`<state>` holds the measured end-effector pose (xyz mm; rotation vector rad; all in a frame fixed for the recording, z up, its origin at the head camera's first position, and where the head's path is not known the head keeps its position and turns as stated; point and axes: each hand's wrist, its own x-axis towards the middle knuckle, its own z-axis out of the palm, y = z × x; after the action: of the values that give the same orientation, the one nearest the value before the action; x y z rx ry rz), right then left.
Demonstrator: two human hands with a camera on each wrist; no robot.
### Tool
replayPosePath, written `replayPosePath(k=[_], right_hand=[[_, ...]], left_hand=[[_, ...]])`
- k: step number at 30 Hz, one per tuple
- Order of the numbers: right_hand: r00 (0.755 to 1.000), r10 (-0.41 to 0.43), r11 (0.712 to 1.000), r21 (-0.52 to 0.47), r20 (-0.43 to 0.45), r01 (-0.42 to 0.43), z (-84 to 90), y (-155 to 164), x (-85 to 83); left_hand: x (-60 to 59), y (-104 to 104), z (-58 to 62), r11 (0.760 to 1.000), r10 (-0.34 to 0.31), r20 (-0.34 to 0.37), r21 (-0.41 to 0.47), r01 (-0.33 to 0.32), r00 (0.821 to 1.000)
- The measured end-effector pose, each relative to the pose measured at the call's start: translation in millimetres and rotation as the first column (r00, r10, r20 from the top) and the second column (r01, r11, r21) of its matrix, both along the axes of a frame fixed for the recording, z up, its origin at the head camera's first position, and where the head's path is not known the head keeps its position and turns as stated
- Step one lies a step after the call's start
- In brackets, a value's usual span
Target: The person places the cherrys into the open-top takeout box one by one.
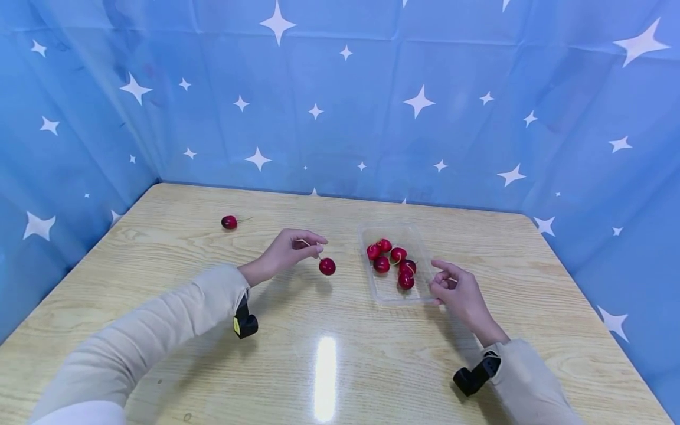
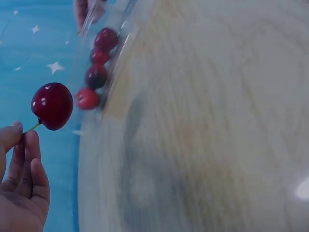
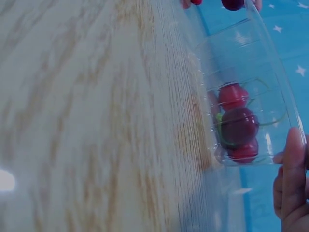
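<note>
The left hand's fingers (image 1: 310, 241) are pinched narrow on the thin pale stem of a glossy dark-red round cherry (image 1: 327, 266), which hangs from them just above the pale wood-grain counter (image 1: 340, 354), a little to the left of the clear shallow rectangular plastic tray (image 1: 383, 293). In the left wrist view that same cherry (image 2: 52, 106) dangles from its stem at the fingertips (image 2: 10, 135), with the tray's cherries lined up beyond it. The left hand (image 1: 287, 251) is raised off the counter, its cream sleeve (image 1: 159, 330) running back towards the near edge.

The right hand's fingers (image 1: 445, 277) are loosely curved and touch the right side of the tray near its front corner; from the right wrist view a fingertip (image 3: 292, 159) lies against the tray's clear wall (image 3: 270, 96). Whether they actually grip the rim I cannot tell. The right hand (image 1: 461, 294) sits just to the right of the tray.

Inside the tray lies a cluster of red cherries (image 1: 390, 262), bunched towards its middle and right side, some touching each other. Well to the left of the tray, towards the far left of the counter, a single dark-red cherry (image 1: 229, 222) lies alone. A blue cloth backdrop with white stars (image 1: 340, 100) stands behind the tray and wraps round both sides of the counter.
</note>
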<state>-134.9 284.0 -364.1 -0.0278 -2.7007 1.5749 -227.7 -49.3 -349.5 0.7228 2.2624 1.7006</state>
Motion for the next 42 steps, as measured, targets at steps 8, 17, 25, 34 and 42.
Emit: replayPosePath(k=[8,17,25,34,42], right_hand=[[1.000,0.002,1.000,0.009,-0.005,-0.002,2.3,0,-0.6],[1.000,0.003,1.000,0.016,-0.007,-0.003,2.6,0,-2.3],[1.000,0.009,1.000,0.010,-0.005,-0.009,2.1,0,-2.6],[1.000,0.012,1.000,-0.004,-0.010,-0.012,1.7,0,-2.1],[1.000,0.012,1.000,-0.005,-0.010,-0.012,0.1,0,-1.4]], left_hand=[[13.0,21,5.6,0.998,-0.052,0.027,-0.019,0.053,0.998],[14.5,52,31.0,0.993,-0.094,-0.030,-0.072,0.092,0.995],[14.8,80,30.9,0.985,-0.137,-0.070,-0.111,0.129,0.988],[14.2,109,22.1,0.974,-0.178,-0.168,-0.167,0.150,0.970],[7.1,120,19.9,0.952,-0.239,-0.165,-0.233,0.197,0.957]])
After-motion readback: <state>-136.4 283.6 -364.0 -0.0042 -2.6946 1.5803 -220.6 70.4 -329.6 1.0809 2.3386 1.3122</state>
